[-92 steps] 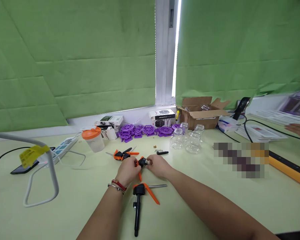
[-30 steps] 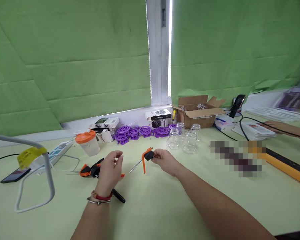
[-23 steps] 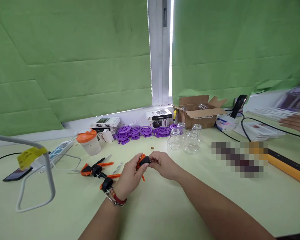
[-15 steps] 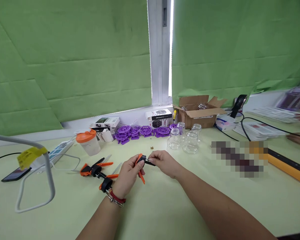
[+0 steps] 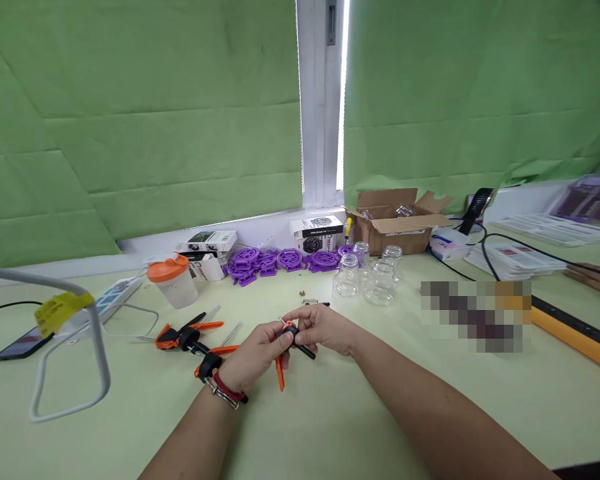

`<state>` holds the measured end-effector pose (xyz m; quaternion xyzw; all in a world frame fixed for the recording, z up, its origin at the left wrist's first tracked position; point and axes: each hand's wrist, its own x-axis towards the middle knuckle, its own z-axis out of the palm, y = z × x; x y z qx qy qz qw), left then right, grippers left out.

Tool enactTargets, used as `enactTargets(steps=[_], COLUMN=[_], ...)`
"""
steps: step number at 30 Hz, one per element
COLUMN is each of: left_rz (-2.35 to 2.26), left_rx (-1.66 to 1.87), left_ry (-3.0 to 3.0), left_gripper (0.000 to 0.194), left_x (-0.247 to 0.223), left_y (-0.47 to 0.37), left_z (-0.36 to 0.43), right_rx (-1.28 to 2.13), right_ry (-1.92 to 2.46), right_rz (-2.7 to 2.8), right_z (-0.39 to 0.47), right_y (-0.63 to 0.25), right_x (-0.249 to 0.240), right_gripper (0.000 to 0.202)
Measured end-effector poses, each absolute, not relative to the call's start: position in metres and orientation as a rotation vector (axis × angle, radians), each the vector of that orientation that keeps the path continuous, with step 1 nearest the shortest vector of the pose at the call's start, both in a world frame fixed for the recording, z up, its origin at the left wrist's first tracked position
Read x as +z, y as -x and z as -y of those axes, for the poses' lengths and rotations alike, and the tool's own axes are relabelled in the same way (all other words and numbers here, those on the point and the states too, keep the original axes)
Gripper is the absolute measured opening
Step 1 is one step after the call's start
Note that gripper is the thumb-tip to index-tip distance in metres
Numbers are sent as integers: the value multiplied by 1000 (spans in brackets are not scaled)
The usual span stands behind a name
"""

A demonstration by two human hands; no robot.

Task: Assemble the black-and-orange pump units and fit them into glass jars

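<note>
Near the middle of the table, both my hands are closed on one small orange-and-black plastic assembly (image 5: 280,371). My left hand (image 5: 263,353) pinches its black round part, with an orange arm pointing down below the fingers. My right hand (image 5: 325,329) grips the other side, beside a black arm that slants down to the right. A thin metal rod sticks up between the hands. Just beyond them lie a coil spring (image 5: 311,302) and small brass-coloured pieces (image 5: 302,293). Left of my left wrist lie two similar orange-and-black assemblies (image 5: 189,339) with metal rods; my wrist partly covers the nearer one.
Clear glass jars (image 5: 380,287) stand beyond my right hand, before an open cardboard box (image 5: 400,230). Purple plastic wheels (image 5: 290,260) lie along the back near small boxes (image 5: 316,233). At left are an orange-lidded cup (image 5: 173,283), a phone (image 5: 23,345) and a grey metal frame (image 5: 103,373).
The assembly has turned in my hands; its black arm now slants downward and its rod points up. My right hand has shifted slightly down, and the spring behind is now exposed.
</note>
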<state>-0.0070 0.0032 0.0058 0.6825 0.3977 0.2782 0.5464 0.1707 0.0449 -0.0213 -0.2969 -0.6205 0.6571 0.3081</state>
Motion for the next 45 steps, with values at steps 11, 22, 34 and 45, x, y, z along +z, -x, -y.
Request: enactTargets(steps=[11,22,34,45], left_rz=[-826,-514,-926,-1053], left_rx=[253,-85,1002,1084], left_ry=[-1715,-1495,-1142,-1137], left_gripper=[34,33,39,30], left_x=[4,15,4,-6], left_y=[15,17,36,45], left_z=[-1,10,-18,-29], right_rx=[1816,1716,182,860], right_ry=[997,1064,1477,1301], right_rz=[1686,1271,2452,1825], right_z=[-38,-41,-72,-66], right_y=[-167,-154,-115,-127], right_x=[-22,-21,-40,-23], right_gripper=[25,23,20,35])
